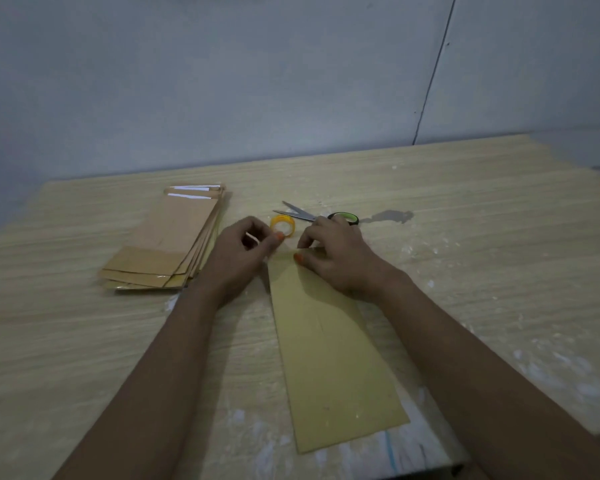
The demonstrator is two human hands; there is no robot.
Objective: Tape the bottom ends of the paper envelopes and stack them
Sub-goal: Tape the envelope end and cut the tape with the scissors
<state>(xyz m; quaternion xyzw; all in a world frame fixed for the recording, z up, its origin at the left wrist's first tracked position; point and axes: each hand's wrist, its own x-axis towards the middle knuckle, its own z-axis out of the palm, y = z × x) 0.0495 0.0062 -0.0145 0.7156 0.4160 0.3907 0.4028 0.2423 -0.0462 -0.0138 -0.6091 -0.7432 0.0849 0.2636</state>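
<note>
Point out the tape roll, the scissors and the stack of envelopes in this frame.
tape roll [282,224]: head view, on its yellow ring.
scissors [300,214]: head view, on the metal blades.
stack of envelopes [174,237]: head view, on the top envelope's face.

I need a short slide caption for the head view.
Both hands work at an envelope's far end beside a finished stack.

A long tan paper envelope [329,348] lies on the pale wood-grain worktop [465,202]. The right hand [333,254] presses its far end; the left hand [243,251] pinches a yellow tape roll [282,225]. Green-handled scissors [312,214] lie just beyond, a stack of brown envelopes [167,244] to the left.
</note>
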